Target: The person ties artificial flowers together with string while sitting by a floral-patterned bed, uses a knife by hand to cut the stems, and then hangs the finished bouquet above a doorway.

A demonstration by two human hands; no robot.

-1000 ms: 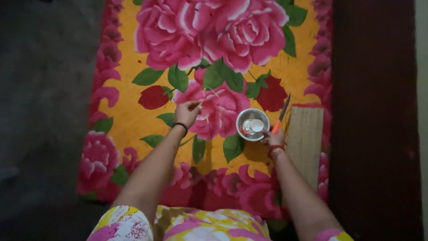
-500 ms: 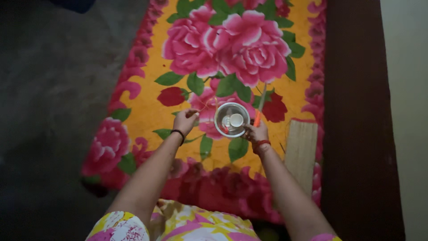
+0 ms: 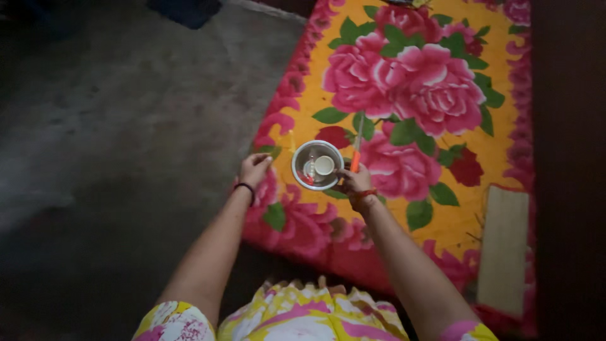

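We cannot make out the small items inside the bowl [image 3: 317, 165]; a dark object [image 3: 184, 11] at the upper left is cut off, as is the blanket [image 3: 442, 215] at the top edge.

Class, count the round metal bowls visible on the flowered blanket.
1. The round metal bowl sits near the yellow flowered blanket's near-left edge, between the left hand and right hand. Others may lie out of view.

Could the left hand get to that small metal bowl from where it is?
Probably yes. The left hand sits closed on the flowered blanket just beside the metal bowl, and nothing lies between them. The right hand is at the bowl's other side.
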